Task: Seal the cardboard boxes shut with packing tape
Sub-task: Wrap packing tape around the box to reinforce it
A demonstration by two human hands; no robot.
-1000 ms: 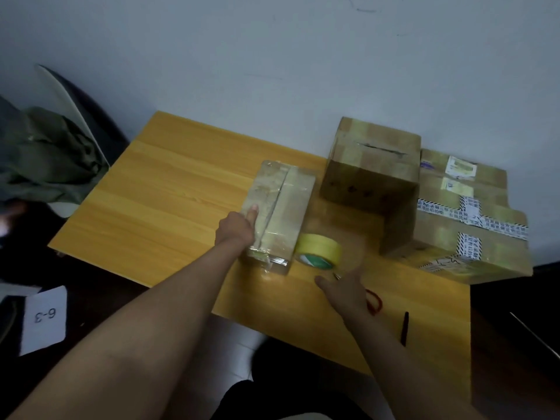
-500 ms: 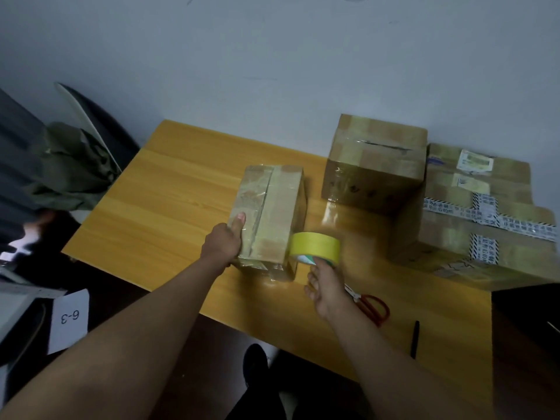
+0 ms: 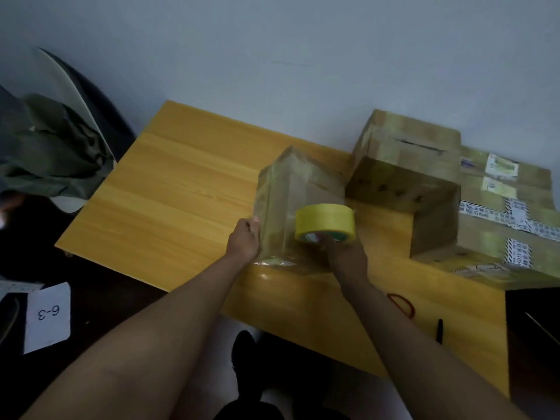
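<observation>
Standing up on its end now, the box (image 3: pixel 298 207) has been tipped from lying flat half a second back; it rests near the middle of the table's (image 3: pixel 181 189) front edge, tilted a little. Its faces are wrapped in glossy clear tape, with crumpled film at the base. The left hand (image 3: pixel 246 241) presses against the box's left side, thumb up along the edge, fingers curled round the corner. The right hand (image 3: pixel 344 254) has lifted the roll (image 3: pixel 325 222) off the table and holds it against the box's front face, fingers gripping it from below. The roll is yellow with a green-printed core; the print is too blurred to read.

Behind, at the table's back right corner, sit a second box (image 3: pixel 406 174) with a slit in its top, and a big box (image 3: pixel 509 225) bearing white labels and black-and-white printed tape, illegible. Red scissors (image 3: pixel 401 304) and a black pen (image 3: pixel 439 330) lie near the front right edge. On the floor to the left, a paper sheet (image 3: pixel 47 316) reads "6-3".
</observation>
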